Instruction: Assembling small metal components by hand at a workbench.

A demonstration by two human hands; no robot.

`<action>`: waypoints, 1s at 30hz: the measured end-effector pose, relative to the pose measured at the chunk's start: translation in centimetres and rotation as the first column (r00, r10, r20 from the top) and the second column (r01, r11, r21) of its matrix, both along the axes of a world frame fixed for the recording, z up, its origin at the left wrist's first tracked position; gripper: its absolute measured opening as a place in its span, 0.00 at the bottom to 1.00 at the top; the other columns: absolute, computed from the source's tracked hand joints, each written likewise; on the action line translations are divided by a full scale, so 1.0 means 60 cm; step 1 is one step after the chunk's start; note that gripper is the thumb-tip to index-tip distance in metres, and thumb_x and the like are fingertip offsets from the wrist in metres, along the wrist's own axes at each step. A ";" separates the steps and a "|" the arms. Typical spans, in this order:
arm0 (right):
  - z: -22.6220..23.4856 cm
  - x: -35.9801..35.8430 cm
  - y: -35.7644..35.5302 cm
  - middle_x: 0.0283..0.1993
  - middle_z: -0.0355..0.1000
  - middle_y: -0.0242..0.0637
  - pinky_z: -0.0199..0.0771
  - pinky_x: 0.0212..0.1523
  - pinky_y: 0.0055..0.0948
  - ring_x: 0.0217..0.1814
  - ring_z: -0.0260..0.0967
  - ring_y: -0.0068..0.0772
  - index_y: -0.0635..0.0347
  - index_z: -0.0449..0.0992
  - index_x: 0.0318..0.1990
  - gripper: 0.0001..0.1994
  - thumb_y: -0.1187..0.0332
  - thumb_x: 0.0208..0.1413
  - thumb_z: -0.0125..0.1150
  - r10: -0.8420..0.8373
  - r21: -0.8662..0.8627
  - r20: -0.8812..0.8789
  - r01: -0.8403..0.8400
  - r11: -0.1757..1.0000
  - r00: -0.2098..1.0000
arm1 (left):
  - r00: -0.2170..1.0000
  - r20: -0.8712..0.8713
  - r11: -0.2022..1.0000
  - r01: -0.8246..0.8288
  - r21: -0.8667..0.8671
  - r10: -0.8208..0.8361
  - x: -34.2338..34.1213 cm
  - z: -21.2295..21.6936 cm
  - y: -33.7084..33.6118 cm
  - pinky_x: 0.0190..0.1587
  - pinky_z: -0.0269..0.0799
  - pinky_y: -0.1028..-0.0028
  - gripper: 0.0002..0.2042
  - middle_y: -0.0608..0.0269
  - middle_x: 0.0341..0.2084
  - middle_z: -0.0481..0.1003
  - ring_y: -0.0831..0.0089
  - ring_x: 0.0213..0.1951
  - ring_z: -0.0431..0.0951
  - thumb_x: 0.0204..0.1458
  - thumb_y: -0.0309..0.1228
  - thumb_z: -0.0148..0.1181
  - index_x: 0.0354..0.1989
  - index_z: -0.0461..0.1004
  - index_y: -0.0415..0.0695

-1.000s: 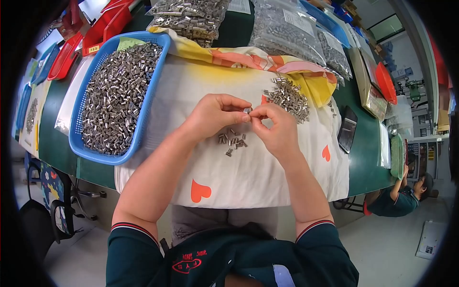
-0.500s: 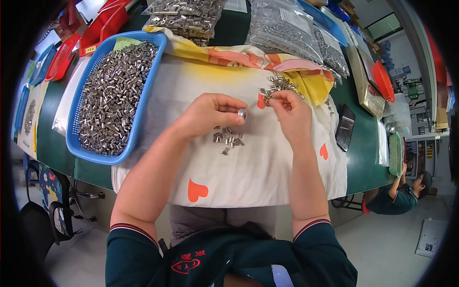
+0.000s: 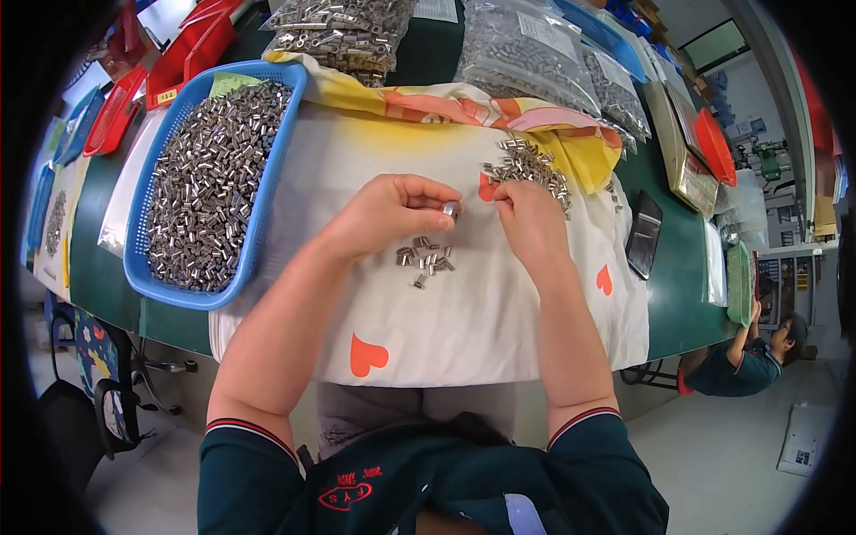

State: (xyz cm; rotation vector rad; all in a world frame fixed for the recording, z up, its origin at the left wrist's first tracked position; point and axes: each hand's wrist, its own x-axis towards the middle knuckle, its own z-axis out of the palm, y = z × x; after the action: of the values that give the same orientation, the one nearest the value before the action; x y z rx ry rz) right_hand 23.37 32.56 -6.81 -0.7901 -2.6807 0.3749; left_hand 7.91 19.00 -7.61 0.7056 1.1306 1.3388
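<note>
Between the thumb and fingers of my left hand (image 3: 392,214), a small metal piece (image 3: 452,210) is clamped. To its right, my right hand (image 3: 532,223) has thumb and fingers curled close; I cannot tell whether they grip a part. Just beyond the right hand lies a heap of metal sleeves (image 3: 535,165); nearer me than the left fingertips, a smaller cluster (image 3: 425,257) rests on the white cloth (image 3: 464,334). Bare cloth separates my hands and runs toward me to its front edge. Well left of the left hand stands a blue basket (image 3: 135,267); right of the right, a dark phone (image 3: 644,236).
</note>
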 end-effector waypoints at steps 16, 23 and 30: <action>0.010 0.000 -0.007 0.26 0.68 0.39 0.65 0.33 0.35 0.31 0.65 0.39 0.62 0.71 0.25 0.02 0.75 0.42 0.55 -0.011 -0.278 -0.097 -0.016 0.960 0.995 | 1.000 -0.007 1.000 -0.016 0.022 0.016 0.002 0.001 0.001 0.36 0.69 0.82 0.13 0.64 0.29 0.73 0.82 0.31 0.73 0.43 0.21 0.58 0.40 0.71 0.35; -0.011 -0.007 -0.014 0.27 0.68 0.40 0.65 0.34 0.35 0.31 0.65 0.41 0.62 0.72 0.26 0.02 0.74 0.42 0.55 0.045 0.074 -0.036 -0.043 0.996 0.998 | 1.000 -0.008 1.000 0.015 -0.005 -0.015 -0.003 0.000 0.002 0.40 0.69 0.81 0.15 0.60 0.36 0.74 0.80 0.35 0.73 0.44 0.18 0.56 0.42 0.69 0.35; 0.032 -0.006 -0.050 0.29 0.70 0.36 0.66 0.32 0.25 0.31 0.67 0.27 0.62 0.73 0.29 0.04 0.76 0.43 0.55 -0.037 -0.574 -0.329 -0.169 0.801 0.944 | 0.997 0.070 0.999 -0.044 0.022 0.043 -0.002 -0.003 -0.001 0.39 0.70 0.80 0.14 0.61 0.34 0.74 0.80 0.34 0.73 0.44 0.18 0.56 0.42 0.69 0.36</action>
State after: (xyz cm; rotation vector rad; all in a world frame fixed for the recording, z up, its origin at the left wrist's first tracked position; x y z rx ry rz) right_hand 22.99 29.58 -4.87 -0.7049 -2.2755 1.2991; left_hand 7.81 18.95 -7.77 0.6501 1.0815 1.4050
